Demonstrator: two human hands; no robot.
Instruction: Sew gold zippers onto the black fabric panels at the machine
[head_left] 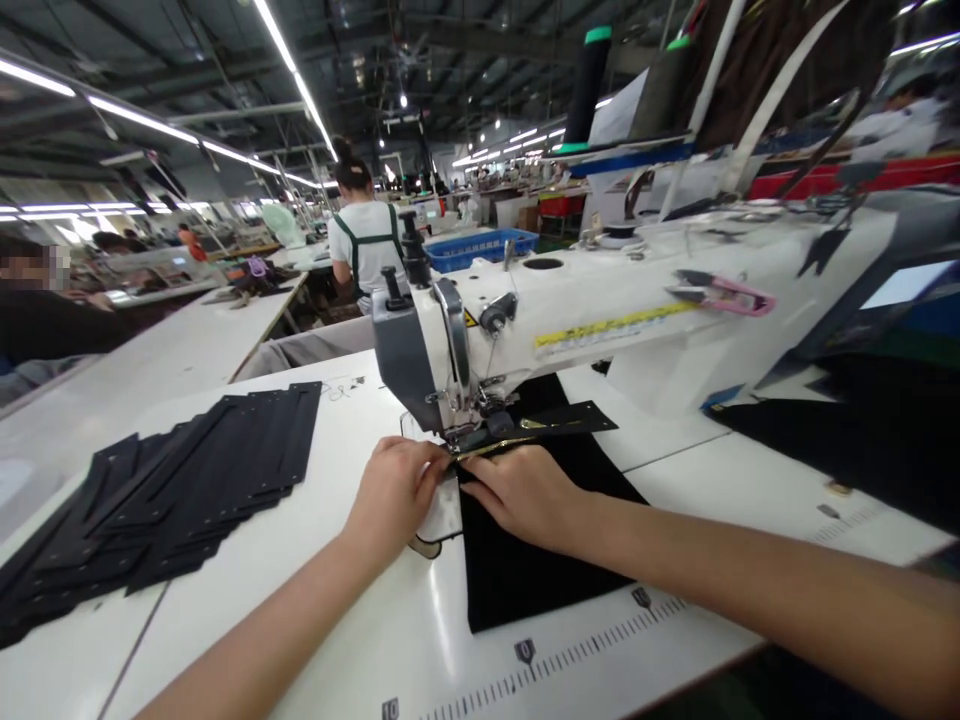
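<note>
A white sewing machine [615,290] stands over a piece of black fabric [547,570] on the table. Along the fabric's upper part, under the machine head, runs a zipper [495,445] with gold-coloured teeth and a black strip. My left hand [394,485] pinches the zipper's left end close to the presser foot [454,440]. Just right of the needle area, my right hand [525,495] has its fingers closed along the zipper and the fabric beneath it. The exact fingertip contact is partly hidden.
Overlapping black strips [202,480] are piled on the left. More black fabric [847,440] lies at right. Pink-handled snips [724,293] rest against the machine arm. A ruler scale [555,660] marks the front edge. Beyond stand a blue basket [480,250] and a person [364,240].
</note>
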